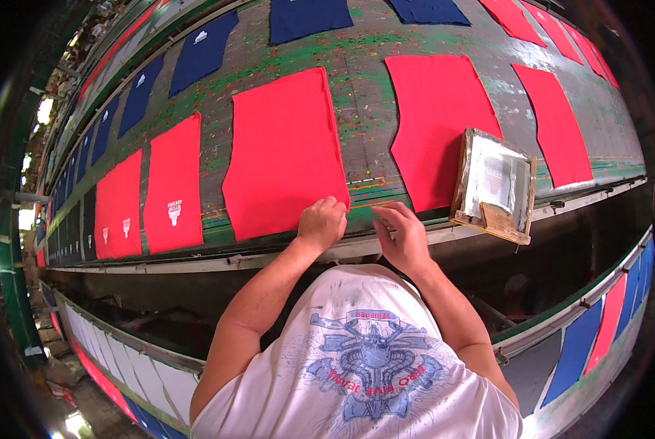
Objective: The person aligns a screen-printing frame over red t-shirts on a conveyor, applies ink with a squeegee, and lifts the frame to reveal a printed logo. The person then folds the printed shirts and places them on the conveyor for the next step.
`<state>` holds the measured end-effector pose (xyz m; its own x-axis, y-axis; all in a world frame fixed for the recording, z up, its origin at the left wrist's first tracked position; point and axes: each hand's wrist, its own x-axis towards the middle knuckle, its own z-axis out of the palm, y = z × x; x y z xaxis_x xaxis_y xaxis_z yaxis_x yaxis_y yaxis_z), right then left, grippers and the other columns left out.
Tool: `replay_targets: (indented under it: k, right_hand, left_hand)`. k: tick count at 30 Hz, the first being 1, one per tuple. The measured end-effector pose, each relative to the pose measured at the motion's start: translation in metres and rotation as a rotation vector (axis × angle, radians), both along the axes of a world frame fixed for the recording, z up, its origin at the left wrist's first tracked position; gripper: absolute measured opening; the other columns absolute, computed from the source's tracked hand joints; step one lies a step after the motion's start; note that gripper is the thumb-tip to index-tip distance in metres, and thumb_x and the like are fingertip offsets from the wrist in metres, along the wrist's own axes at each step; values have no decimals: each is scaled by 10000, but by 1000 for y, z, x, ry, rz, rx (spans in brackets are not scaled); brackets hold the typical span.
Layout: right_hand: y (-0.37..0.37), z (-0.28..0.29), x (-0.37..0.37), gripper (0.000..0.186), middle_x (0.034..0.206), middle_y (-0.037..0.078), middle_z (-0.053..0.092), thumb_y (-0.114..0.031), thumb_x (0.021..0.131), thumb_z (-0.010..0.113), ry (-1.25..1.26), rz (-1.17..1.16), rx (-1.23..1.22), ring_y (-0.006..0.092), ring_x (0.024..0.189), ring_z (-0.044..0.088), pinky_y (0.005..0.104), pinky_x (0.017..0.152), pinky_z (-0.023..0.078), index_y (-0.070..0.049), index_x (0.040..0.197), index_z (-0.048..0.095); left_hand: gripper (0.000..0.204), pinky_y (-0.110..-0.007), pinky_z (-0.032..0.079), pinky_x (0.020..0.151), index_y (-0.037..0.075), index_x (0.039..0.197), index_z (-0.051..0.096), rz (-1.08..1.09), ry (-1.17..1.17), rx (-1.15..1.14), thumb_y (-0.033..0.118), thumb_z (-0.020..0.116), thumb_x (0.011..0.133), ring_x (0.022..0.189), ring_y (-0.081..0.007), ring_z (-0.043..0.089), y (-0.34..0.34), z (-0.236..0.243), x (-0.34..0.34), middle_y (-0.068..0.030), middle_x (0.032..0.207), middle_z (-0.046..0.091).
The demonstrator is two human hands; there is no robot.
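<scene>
A plain red fabric panel lies flat on the long printing table in front of me. My left hand is at its near right corner, with fingers pinched together on the edge. To the right, my right hand hovers over the table's near edge, thumb and fingers bent and apart, with nothing visible between them. Another red panel lies beyond that hand. On its near right corner rests a wooden-framed printing screen, tilted, with white ink inside and a wooden squeegee lying in it.
Red panels with small white prints lie to the left, and another red panel to the right. Navy panels line the far side. A metal rail borders the near edge. Behind me, a second table carries more panels.
</scene>
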<state>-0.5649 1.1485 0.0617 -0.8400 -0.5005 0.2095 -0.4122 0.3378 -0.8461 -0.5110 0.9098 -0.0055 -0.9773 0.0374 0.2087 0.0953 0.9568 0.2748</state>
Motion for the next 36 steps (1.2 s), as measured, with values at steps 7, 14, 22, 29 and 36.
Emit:
replay_targets:
  k: [7,14,22,29,36]
  right_hand:
    - [-55,-23,-3,273,1183,159,757,-96,964,756,-13,47,300,395,1001,761,490,872,618,-72,1233,792]
    - [-87,-21,-6,213,1105,149,773,-126,977,736,-55,3,435,401,1003,757,509,849,609,-92,1175,808]
    - [-83,-32,-5,121,997,125,770,-178,965,744,121,31,415,371,939,763,499,791,615,-107,1048,794]
    - [-81,-44,-2,177,959,147,762,-198,983,734,117,177,632,382,910,763,500,771,620,-119,1130,793]
    - [-96,-58,-3,363,1026,135,802,-363,1065,725,-279,190,150,309,934,801,436,790,636,-57,1254,776]
  left_hand:
    - [175,-323,620,782,-11,1084,788,255,-253,860,4,827,913,880,-153,782,-39,2,2,-106,971,832]
    - [131,-286,613,791,-23,1115,815,168,-353,1075,41,797,1002,863,-84,732,-66,-7,6,-47,952,823]
    - [105,-258,601,674,26,1048,794,313,-408,1337,91,849,987,769,-62,710,-67,-16,2,-25,891,795]
    - [115,-234,543,558,73,1111,773,569,-88,1872,65,788,998,682,-90,702,-85,-23,2,-17,945,796]
    - [162,-282,606,821,9,1158,793,534,255,1569,62,804,1006,894,-110,743,-85,3,15,-41,1021,809]
